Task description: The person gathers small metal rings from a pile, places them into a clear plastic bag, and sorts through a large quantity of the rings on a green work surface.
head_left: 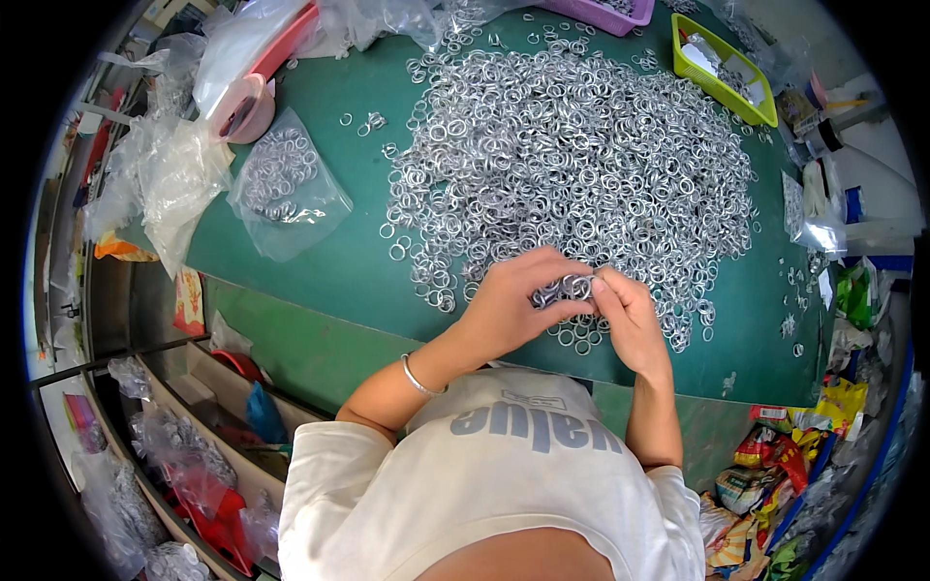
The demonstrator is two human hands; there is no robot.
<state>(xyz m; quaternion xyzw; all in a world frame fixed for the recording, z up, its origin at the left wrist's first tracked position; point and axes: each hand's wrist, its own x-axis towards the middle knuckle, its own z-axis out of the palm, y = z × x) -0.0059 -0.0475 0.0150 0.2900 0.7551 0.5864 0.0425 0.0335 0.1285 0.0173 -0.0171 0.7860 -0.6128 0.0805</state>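
Note:
A wide heap of silvery metal rings (562, 145) covers the middle of the green table (320, 281). At the heap's near edge, my left hand (518, 295) curls around several rings (574, 287), its thumb and fingers closed on them. My right hand (630, 315) meets it from the right, thumb and fingertips pinched at the rings' edge. What exactly the right fingertips grip is too small to make out. A few loose rings lie just below the two hands.
Left of the heap lies a clear plastic bag of rings (283, 174); a pink cup (242, 108) stands beyond it. A yellow-green basket (722, 73) and a purple basket (605, 14) sit at the back. Open drawers (208, 387) are lower left, colourful packets (765, 460) lower right.

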